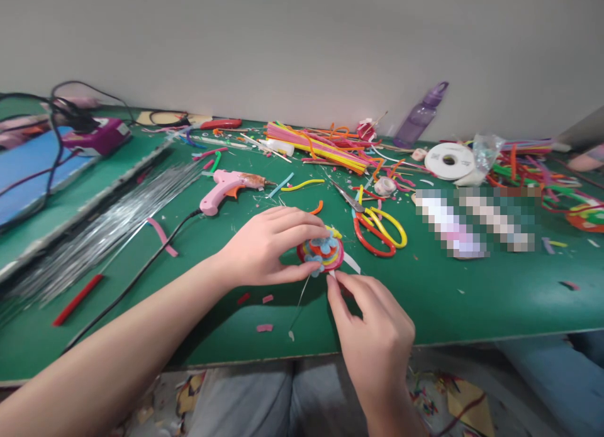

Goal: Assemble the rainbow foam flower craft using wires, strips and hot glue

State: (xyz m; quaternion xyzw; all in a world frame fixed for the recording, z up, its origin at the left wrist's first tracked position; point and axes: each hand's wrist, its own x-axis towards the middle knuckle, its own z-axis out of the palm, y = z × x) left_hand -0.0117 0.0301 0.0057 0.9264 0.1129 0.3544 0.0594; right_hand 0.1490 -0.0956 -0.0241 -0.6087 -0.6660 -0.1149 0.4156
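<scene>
Around the craft piece (pixel 324 251), left hand (pixel 264 245) curls

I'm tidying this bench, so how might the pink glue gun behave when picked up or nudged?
The pink glue gun will probably feel stiff, since it looks like moulded plastic. It may tug or twist, because a black cord trails from it. Lying on its side, it seems unlikely to roll.

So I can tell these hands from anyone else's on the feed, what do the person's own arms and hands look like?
Both are bare: the left hand and right hand show no gloves, rings or markings. The left forearm shows no sleeve, watch or bracelet; little of the right forearm is in view, also uncovered.
</scene>
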